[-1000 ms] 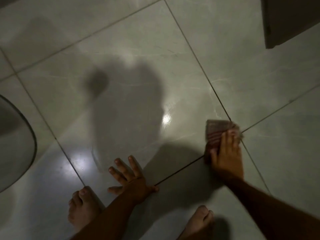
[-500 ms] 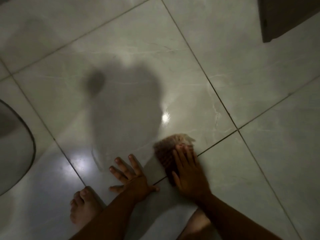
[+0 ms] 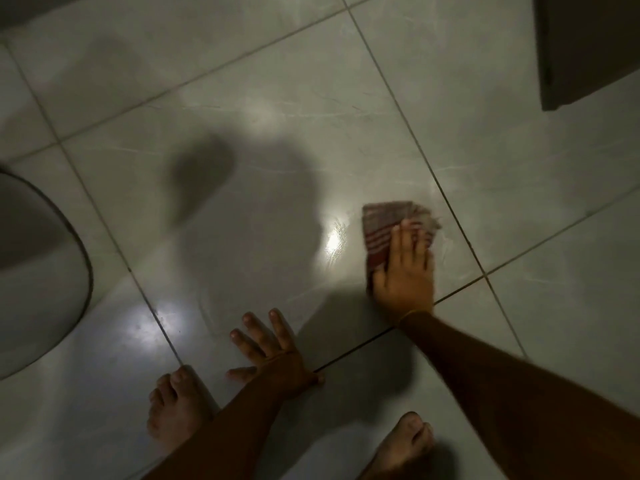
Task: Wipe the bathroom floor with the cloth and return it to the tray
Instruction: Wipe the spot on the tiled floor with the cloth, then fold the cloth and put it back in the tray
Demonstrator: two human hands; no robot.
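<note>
A folded red-and-white striped cloth (image 3: pixel 382 230) lies flat on the pale tiled floor (image 3: pixel 277 98), right of centre. My right hand (image 3: pixel 405 271) presses down on its near half, fingers spread over it, close to a tile joint. My left hand (image 3: pixel 273 351) is planted flat on the floor with fingers apart, holding nothing. Both my bare feet show at the bottom edge. No tray is in view.
A round pale rim with a dark edge (image 3: pixel 41 271) curves in at the left. A dark cabinet or door corner (image 3: pixel 588 46) hangs at the top right. My bare left foot (image 3: pixel 173 407) and right foot (image 3: pixel 405 445) stand on the glossy wet tiles.
My right hand swept the cloth left toward my left hand, then back to the right and slightly farther away. The left hand stayed planted.
</note>
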